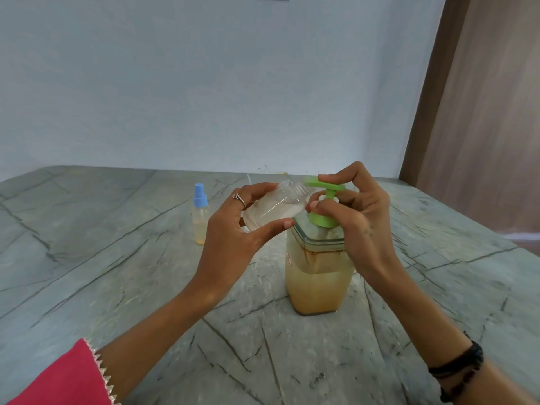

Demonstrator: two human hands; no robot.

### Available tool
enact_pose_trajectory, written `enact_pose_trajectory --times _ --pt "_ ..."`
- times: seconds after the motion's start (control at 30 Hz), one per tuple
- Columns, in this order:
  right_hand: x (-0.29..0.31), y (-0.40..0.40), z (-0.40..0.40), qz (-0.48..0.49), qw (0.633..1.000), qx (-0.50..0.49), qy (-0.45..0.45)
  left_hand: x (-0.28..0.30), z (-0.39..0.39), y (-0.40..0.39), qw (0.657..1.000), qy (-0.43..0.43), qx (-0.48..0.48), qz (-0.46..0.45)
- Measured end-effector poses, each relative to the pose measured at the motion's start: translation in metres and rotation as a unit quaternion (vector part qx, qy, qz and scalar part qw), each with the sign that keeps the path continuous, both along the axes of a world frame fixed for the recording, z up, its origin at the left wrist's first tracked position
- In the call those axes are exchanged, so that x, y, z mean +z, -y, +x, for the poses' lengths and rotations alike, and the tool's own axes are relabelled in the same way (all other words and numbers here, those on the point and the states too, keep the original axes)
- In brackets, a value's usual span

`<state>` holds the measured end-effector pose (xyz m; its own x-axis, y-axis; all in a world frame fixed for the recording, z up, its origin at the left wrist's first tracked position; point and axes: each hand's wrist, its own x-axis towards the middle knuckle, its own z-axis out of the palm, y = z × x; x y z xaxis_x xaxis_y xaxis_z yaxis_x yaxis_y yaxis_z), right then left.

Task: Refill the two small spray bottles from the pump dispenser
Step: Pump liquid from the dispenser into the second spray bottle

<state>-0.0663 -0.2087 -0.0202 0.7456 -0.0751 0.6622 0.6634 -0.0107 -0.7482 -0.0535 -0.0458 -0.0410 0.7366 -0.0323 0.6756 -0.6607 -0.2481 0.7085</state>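
Note:
A clear square pump dispenser [318,285] about half full of yellowish liquid stands on the marble table, topped by a green pump head [324,185]. My right hand [359,217] rests on the pump head, index finger on top and thumb by the green collar. My left hand [233,238] holds an uncapped clear small spray bottle [271,209] tilted on its side, its open mouth at the pump's spout. A second small spray bottle [200,214] with a blue cap stands upright to the left, holding some yellowish liquid.
The grey veined marble table [117,258] stretches out on all sides. A pale wall lies behind it and a brown wooden panel [482,112] rises at the right. The cap of the held bottle is not in view.

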Motion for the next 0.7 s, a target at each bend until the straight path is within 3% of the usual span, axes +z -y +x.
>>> enact_pose_trajectory --times 0.7 --pt "-0.0007 -0.0010 -0.0006 -0.018 1.000 -0.003 0.022 0.0017 -0.0002 -0.0015 1.000 -0.002 0.002 0.003"
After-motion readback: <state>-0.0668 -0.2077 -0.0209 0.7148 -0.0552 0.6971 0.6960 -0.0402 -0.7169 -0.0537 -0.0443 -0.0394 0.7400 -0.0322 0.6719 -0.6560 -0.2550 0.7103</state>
